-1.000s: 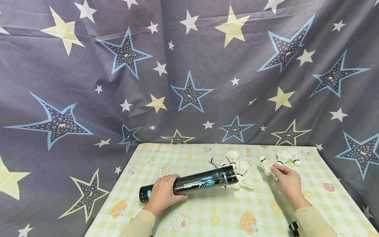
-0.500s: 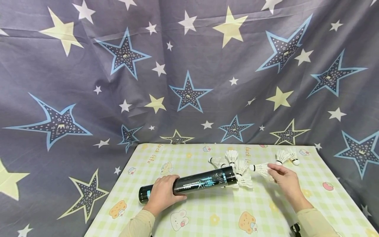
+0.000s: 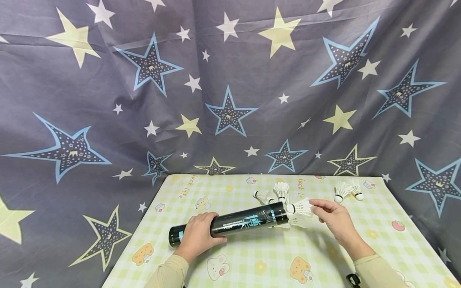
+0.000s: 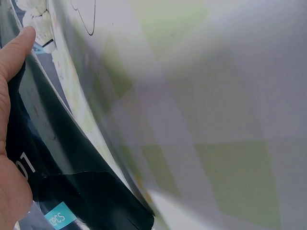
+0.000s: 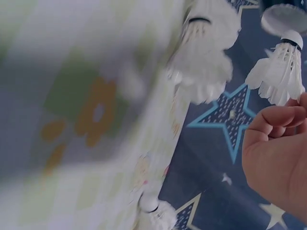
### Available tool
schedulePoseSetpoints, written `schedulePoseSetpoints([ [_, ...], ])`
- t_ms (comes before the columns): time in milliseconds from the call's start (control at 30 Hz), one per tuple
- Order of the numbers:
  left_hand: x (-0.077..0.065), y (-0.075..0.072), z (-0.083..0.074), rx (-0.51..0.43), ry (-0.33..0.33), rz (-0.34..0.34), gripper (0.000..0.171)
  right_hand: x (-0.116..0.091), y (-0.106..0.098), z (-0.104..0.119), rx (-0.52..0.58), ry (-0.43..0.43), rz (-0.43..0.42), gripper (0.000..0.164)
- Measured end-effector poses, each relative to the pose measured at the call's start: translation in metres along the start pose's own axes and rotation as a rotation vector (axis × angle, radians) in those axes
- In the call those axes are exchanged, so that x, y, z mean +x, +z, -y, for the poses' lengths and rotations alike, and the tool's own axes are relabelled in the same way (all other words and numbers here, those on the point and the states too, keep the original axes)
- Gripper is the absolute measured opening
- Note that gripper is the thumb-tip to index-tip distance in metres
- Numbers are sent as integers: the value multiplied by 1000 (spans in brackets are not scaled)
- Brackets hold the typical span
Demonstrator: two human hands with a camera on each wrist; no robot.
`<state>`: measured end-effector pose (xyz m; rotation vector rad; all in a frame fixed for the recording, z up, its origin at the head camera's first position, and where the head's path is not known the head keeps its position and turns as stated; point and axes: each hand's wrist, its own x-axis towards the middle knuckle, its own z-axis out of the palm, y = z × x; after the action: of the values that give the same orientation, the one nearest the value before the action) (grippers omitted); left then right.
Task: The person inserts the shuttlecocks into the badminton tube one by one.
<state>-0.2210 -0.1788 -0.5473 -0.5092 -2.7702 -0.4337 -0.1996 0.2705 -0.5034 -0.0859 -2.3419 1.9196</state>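
Observation:
My left hand (image 3: 199, 235) grips a black shuttlecock tube (image 3: 248, 219) round its lower part, tilted with its right end raised. In the left wrist view the thumb (image 4: 18, 50) lies along the dark tube (image 4: 57, 129). My right hand (image 3: 336, 222) pinches a white shuttlecock (image 3: 301, 207) by its feather edge, cork toward the tube's right end. The right wrist view has this shuttlecock (image 5: 283, 72) with its cork right at the tube's open mouth (image 5: 283, 20). Several other shuttlecocks (image 3: 281, 191) lie behind and beside that end, partly hidden by the tube.
Two more shuttlecocks (image 3: 342, 191) lie together at the back right of the table, which has a green checked cloth (image 3: 259, 252) with cartoon prints. A dark curtain (image 3: 173, 100) with stars hangs behind the table.
My right hand has brought the shuttlecock leftward from beside the back-right pair to the tube's open end, its cork turning to point left. The left hand and tube have stayed put.

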Motion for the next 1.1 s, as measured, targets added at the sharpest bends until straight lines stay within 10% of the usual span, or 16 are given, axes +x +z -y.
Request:
schedulePoseSetpoints([
  [733, -2, 0, -2, 2, 11, -7, 85, -12, 54, 12, 103, -55, 192, 25],
  [1100, -2, -2, -2, -14, 0, -2, 85, -17, 53, 12, 87, -7, 149, 41],
])
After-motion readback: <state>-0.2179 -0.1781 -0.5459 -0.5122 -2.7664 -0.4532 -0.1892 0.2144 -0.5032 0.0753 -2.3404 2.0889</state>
